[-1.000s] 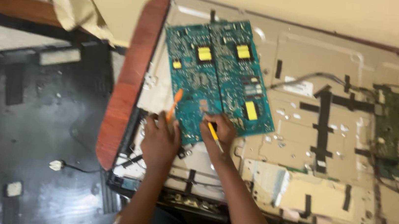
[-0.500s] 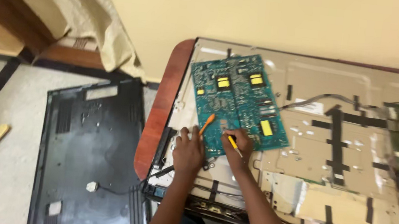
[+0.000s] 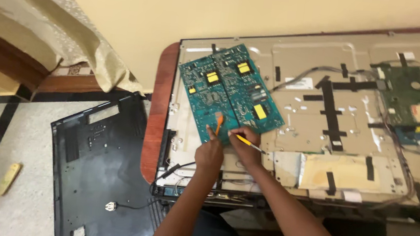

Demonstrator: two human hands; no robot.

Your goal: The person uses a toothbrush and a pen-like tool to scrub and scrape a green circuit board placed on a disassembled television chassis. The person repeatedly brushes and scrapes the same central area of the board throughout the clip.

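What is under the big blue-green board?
The blue-green board lies on the grey metal back of an opened television. The metal shows all around it. What sits directly beneath the board is covered. The left hand and right hand touch its near edge.

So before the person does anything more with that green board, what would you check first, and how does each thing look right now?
1. Left hand has hold of the orange tool: ok, tool points at the board.
2. Right hand grips the yellow-handled screwdriver: ok.
3. Green circuit board lies on the metal back panel: ok, though it sits skewed.
4. Board free of screws: cannot tell, too small to see.
5. Grey cables clear of the board: ok, they run off to its right.
6. Black back cover out of the way: ok, on the floor to the left.
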